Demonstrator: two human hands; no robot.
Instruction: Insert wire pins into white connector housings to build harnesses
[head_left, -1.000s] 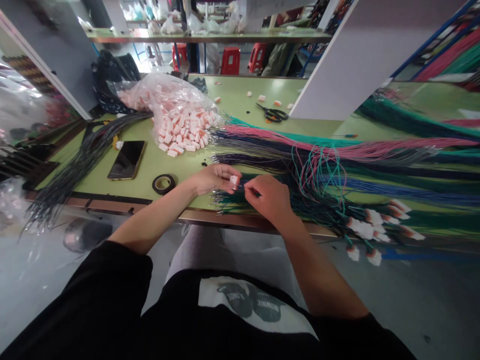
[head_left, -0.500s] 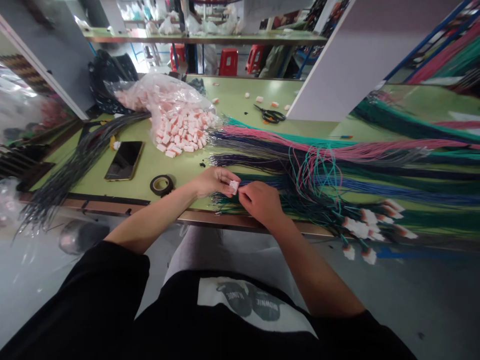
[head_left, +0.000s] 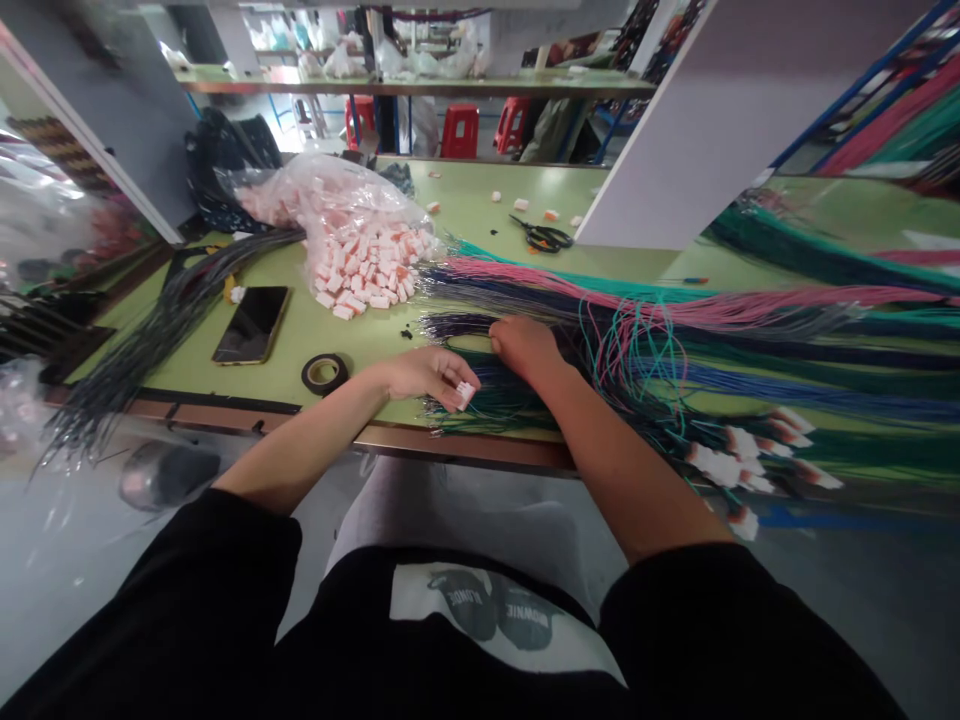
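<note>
Between the thumb and fingers of my left hand (head_left: 426,378) is a small white connector housing (head_left: 465,394), held just above the front of the bench. My right hand (head_left: 525,345) is at the dark wires (head_left: 459,325), fingers closed at their near side; whether a single wire is pinched there is hidden. Green wires (head_left: 510,400) with bare metal ends lie below and between the hands. Behind them run pink wires (head_left: 517,272) and teal ones. Blue wires (head_left: 720,375) stretch off to the right.
A plastic bag (head_left: 337,190) spills white-and-orange housings (head_left: 367,265) at the back. Left of my hands lie black tape (head_left: 325,374), a phone (head_left: 251,325) and grey wires (head_left: 180,285). Scissors (head_left: 543,235) rest near a white post (head_left: 660,130). Wired connectors (head_left: 739,455) hang over the front edge.
My right hand has moved away from the housing, up and back to the dark wires. My left hand, still holding the housing, has lowered slightly and tilted it.
</note>
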